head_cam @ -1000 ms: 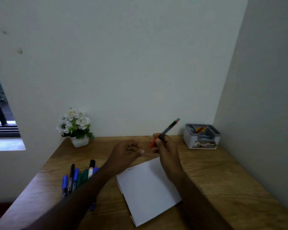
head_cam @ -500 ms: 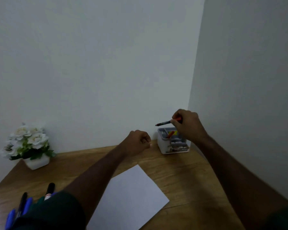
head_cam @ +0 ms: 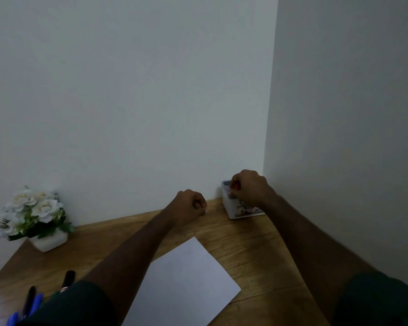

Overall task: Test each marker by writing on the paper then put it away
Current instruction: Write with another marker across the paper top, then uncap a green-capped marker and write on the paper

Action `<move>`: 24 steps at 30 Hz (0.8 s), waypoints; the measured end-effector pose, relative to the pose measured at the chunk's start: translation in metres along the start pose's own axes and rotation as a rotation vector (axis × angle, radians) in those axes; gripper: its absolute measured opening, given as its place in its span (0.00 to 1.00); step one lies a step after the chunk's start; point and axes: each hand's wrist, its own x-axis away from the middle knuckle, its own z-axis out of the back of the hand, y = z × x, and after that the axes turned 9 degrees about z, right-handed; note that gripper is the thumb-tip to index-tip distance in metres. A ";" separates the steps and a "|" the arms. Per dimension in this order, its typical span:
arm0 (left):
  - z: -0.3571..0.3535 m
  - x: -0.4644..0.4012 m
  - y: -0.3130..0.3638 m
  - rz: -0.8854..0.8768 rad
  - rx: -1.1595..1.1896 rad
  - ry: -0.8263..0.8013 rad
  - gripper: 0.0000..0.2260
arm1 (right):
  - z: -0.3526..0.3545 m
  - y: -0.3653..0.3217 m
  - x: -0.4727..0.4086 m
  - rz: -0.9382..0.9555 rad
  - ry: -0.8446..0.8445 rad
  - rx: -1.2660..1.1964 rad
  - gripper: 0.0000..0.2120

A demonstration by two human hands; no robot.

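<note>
Two hands: both over the worktop (head_cam: 257,252)
Right hand (head_cam: 248,188): curled above the organizer (head_cam: 236,209); grip contents hidden, cannot tell
Left hand (head_cam: 188,205): fisted, empty
Markers (head_cam: 33,304): near left edge
Paper (head_cam: 186,283): between the forearms

Open desk (head_cam: 252,250) surface between the paper (head_cam: 186,283) and the back edge. Back right corner blocked by the organizer (head_cam: 231,208), hemmed in by both walls. Back left corner taken by the flower pot (head_cam: 47,241); front left edge cluttered with markers (head_cam: 31,304).
</note>
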 end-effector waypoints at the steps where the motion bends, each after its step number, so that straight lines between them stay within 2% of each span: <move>1: 0.002 0.003 -0.001 0.002 -0.001 0.002 0.05 | 0.000 0.001 0.001 0.003 0.030 -0.009 0.14; 5: 0.013 0.019 -0.005 0.026 0.016 0.022 0.05 | 0.004 -0.009 0.013 0.067 0.279 -0.133 0.08; 7: 0.020 0.031 -0.009 0.036 0.022 0.033 0.04 | 0.002 -0.027 0.020 0.118 0.338 -0.194 0.05; 14: 0.054 0.108 -0.049 0.091 -0.003 0.107 0.01 | -0.041 -0.120 0.047 0.293 0.176 -0.243 0.00; 18: 0.083 0.167 -0.088 0.171 -0.021 0.152 0.00 | -0.073 -0.185 0.064 0.361 0.069 -0.302 0.03; 21: 0.104 0.208 -0.117 0.226 -0.019 0.192 0.05 | -0.099 -0.226 0.077 0.440 -0.007 -0.347 0.02; 24: 0.119 0.243 -0.137 0.255 -0.065 0.215 0.04 | -0.118 -0.261 0.089 0.523 -0.018 -0.368 0.02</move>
